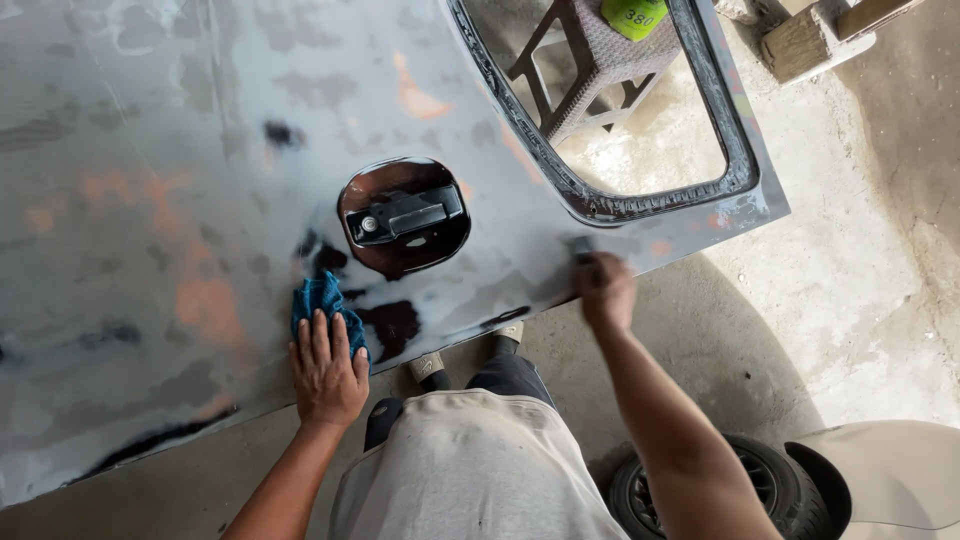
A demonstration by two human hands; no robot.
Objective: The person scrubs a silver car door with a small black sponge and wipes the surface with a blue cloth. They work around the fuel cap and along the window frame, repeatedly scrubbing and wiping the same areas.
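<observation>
Grey panel: a car door (pixel 200 150) lies flat, its paint rubbed down to dull grey with orange and black patches, wet and glossy around the recessed black handle (pixel 405 215).
Left hand: the left hand (pixel 328 368) lies flat near the door's near edge, fingers (pixel 318 340) spread and pressing a crumpled blue cloth (pixel 322 300) onto the metal just below and left of the handle.
Right hand: the right hand (pixel 605 290) is curled shut on a small dark sanding piece (pixel 580 247) at the near edge, just under the window opening (pixel 620 110); the piece is blurred, so its kind is unclear.
Doing it well: my judgement is that the pad should stay flat with even pressure, strokes overlapping, and lighter over the frame's lip, where an edge cuts through fastest.
Cloth use: wiping slurry away often would show how even the surface is.
Footing: the floor (pixel 820 300) below is dusty concrete; a tyre (pixel 770 490) sits near the right elbow.
</observation>
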